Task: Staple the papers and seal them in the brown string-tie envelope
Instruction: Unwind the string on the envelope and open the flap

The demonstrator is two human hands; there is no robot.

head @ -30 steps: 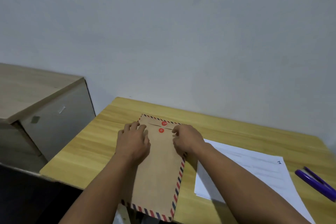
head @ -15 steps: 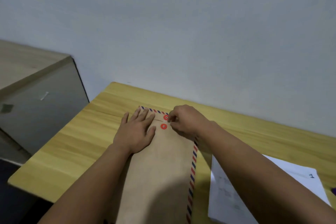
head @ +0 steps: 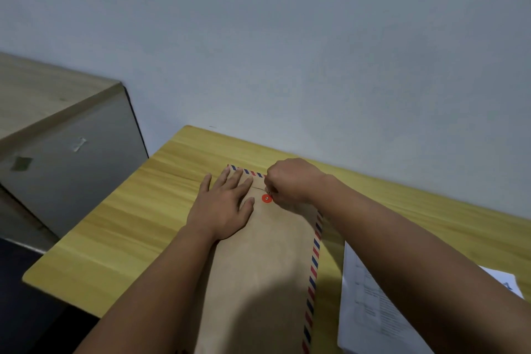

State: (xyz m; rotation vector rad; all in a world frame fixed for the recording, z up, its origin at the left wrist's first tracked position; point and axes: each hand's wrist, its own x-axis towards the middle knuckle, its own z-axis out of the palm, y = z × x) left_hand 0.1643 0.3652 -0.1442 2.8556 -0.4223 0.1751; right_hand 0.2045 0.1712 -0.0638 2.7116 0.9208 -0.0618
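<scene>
On the table [head: 120, 227], one envelope [head: 267, 261].

The right hand [head: 290, 179] now covers the upper red button, leaving only the lower red button [head: 267, 198] showing, fingers curled at the string there. The purple pen is out of view.

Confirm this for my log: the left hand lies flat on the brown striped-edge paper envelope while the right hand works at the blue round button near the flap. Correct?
Not quite. In the head view the round button is red, not blue. The rest holds: the left hand lies flat on the brown striped-edge paper envelope while the right hand works at the button near the flap.
</scene>
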